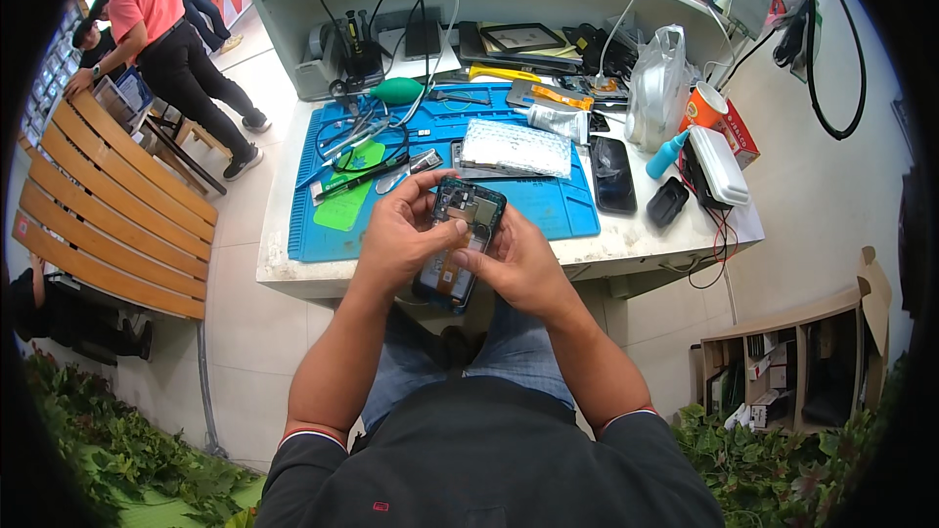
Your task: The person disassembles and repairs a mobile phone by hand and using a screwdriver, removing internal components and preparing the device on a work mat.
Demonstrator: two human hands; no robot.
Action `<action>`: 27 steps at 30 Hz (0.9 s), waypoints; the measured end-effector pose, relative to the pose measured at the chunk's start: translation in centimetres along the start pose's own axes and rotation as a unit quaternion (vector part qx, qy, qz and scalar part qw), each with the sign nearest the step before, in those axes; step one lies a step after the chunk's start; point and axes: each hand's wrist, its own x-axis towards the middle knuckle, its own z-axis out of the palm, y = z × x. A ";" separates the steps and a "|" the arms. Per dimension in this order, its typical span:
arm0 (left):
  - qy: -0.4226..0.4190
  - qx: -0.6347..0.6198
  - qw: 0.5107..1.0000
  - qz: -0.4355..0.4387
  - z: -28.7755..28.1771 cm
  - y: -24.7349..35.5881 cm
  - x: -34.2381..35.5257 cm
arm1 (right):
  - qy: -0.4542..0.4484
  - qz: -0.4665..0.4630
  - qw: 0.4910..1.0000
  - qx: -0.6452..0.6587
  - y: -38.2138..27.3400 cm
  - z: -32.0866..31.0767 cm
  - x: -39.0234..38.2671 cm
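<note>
An opened phone (473, 205), its inner board, battery and an orange-brown flex cable showing, is held over the table's front edge. My left hand (394, 237) grips its left side, thumb pressed on the inside. From the right, my right hand (525, 262) holds the other edge, its thumb also resting on the internals. Just beyond lies a blue work mat (323, 240). On it are a bubble-wrapped packet (516, 150), a white tube (558, 123), a green card (340, 207), a green blower bulb (397, 91) and several slim tools and cables.
Right of the mat are a dark phone (613, 174), a blue bottle (667, 154), an orange cup (704, 106) and a plastic bag (655, 88). A shelf (293, 15) backs the table. At left stand a slatted wooden bench (117, 210) and a person (147, 0) in a coral shirt.
</note>
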 end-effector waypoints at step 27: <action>-0.035 0.013 0.999 -0.002 -0.8 0.1 -0.5 | 0.059 0.059 0.994 0.073 -0.2 -0.5 0.2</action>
